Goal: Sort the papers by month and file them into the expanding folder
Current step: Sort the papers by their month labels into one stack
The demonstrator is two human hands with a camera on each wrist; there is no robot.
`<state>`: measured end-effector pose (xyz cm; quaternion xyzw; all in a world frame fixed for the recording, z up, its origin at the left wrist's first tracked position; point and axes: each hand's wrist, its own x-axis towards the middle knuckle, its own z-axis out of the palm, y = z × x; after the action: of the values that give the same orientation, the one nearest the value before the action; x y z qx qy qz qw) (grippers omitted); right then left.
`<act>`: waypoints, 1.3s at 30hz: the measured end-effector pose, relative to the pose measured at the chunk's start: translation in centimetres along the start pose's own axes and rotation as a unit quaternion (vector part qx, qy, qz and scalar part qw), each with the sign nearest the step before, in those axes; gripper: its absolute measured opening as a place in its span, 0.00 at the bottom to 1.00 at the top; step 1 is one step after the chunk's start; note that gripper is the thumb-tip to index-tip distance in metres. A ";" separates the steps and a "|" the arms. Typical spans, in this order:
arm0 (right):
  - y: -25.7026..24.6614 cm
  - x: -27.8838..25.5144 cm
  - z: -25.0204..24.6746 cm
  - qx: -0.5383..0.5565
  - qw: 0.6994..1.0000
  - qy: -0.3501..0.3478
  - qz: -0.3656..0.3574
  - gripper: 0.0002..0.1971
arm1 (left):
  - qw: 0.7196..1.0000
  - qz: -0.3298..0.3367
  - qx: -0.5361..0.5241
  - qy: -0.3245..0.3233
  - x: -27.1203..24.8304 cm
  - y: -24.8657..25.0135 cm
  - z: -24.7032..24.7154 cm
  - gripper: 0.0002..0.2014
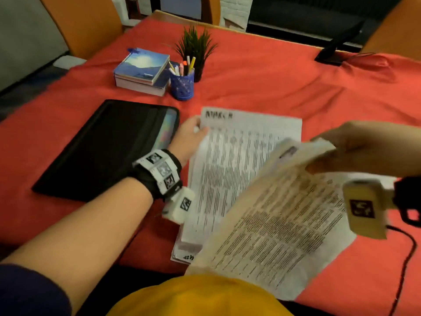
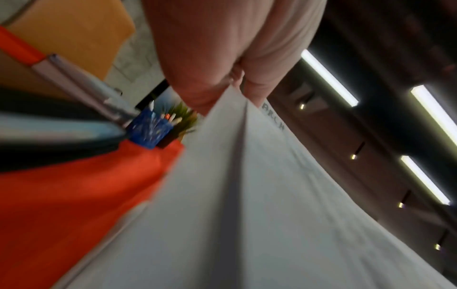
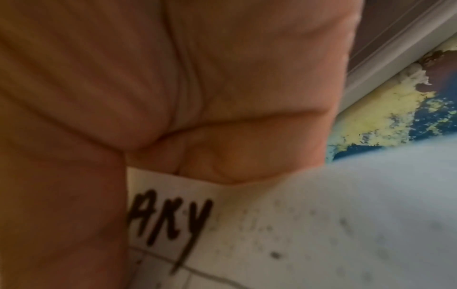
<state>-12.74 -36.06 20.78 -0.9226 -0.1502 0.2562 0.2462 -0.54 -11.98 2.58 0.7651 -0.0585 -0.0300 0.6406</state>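
My left hand (image 1: 193, 133) pinches the top left corner of a printed sheet headed MARCH (image 1: 230, 160), lifted off the table; the left wrist view shows the fingers (image 2: 222, 68) on the sheet's edge (image 2: 247, 195). My right hand (image 1: 355, 151) grips the top of a second printed sheet (image 1: 273, 229), raised and bent over the first. In the right wrist view my fingers (image 3: 173, 97) pinch that sheet (image 3: 296, 234) beside handwritten letters "ARY". More papers (image 1: 184, 254) lie beneath on the cloth. The black expanding folder (image 1: 102, 151) lies flat to the left, its coloured tabs showing at the open edge.
Red cloth (image 1: 273, 87) covers the table. At the back stand stacked books (image 1: 141, 71), a blue pen cup (image 1: 182, 84) and a small green plant (image 1: 196, 49). A black stand (image 1: 337, 49) sits at the far right corner. A black cable (image 1: 407, 254) trails near the right edge.
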 end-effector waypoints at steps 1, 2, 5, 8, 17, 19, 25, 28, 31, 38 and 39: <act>0.1 0.7 -0.4 0.006 1.000 -0.002 0.007 0.15 | 0.999 -0.017 0.012 -0.032 -0.5 -1.3 0.7 0.06; 0.4 1.7 -0.4 0.014 1.000 -0.009 0.019 0.14 | 0.997 -0.034 0.028 -0.062 -1.1 -2.4 1.2 0.07; 2.9 6.6 0.8 0.001 0.997 -0.011 0.075 0.10 | 0.988 -0.073 0.069 -0.119 -1.7 -5.2 2.1 0.11; 4.9 12.1 4.0 -0.100 0.988 -0.026 0.116 0.21 | 0.981 -0.093 0.112 -0.128 -1.8 -6.2 2.2 0.05; 6.8 18.1 9.9 -0.164 0.978 0.044 0.125 0.18 | 0.953 -0.225 -0.149 -0.135 -2.2 -6.0 2.1 0.26; 6.5 18.4 10.7 -0.165 0.978 0.057 0.113 0.19 | 0.964 -0.206 -0.113 -0.124 -2.3 -5.9 2.4 0.21; 7.6 18.7 11.9 -0.081 0.984 0.130 0.091 0.36 | 0.987 -0.125 0.034 -0.091 -2.3 -6.9 3.1 0.16; 7.8 18.1 11.4 -0.039 0.992 0.080 0.095 0.35 | 0.991 -0.104 0.039 -0.079 -2.8 -6.8 3.0 0.23; 7.9 17.6 11.2 -0.060 0.992 0.083 0.074 0.24 | 0.992 -0.092 0.013 -0.080 -2.9 -6.6 2.9 0.22; 8.4 16.3 12.5 -0.134 0.985 0.110 0.023 0.12 | 0.988 -0.110 0.051 -0.100 -1.5 -6.1 0.2 0.18; 8.6 16.2 13.2 -0.151 0.982 0.117 0.004 0.10 | 0.989 -0.107 0.078 -0.066 -0.9 -6.2 -0.2 0.18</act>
<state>-5.27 -31.69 -0.09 -0.9735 -0.1531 0.1216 0.1188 -1.14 -10.59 -3.55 0.8111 -0.0208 -0.1442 0.5665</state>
